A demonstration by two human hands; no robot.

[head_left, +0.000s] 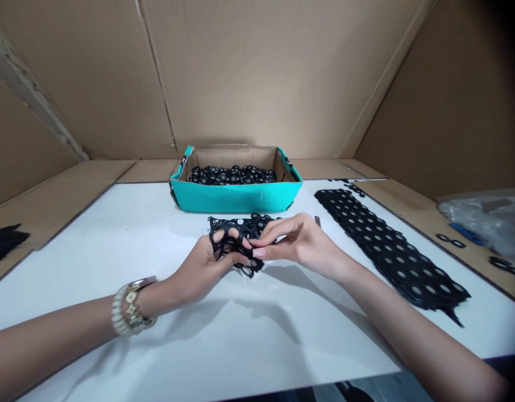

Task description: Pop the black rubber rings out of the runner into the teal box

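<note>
A black perforated rubber sheet (244, 228) full of round holes is held above the white tabletop (224, 335) at the centre. My left hand (207, 265) grips its near left part, fingers poking through the holes. My right hand (293, 243) pinches the sheet's right side with closed fingers. A watch and a pearl bracelet sit on my left wrist.
A teal cardboard box (236, 195) holding several black rings stands behind the hands. A long stack of black perforated strips (386, 251) lies to the right. Loose black rings (452, 241) and a plastic bag (487, 218) rest at far right. Cardboard walls surround the table.
</note>
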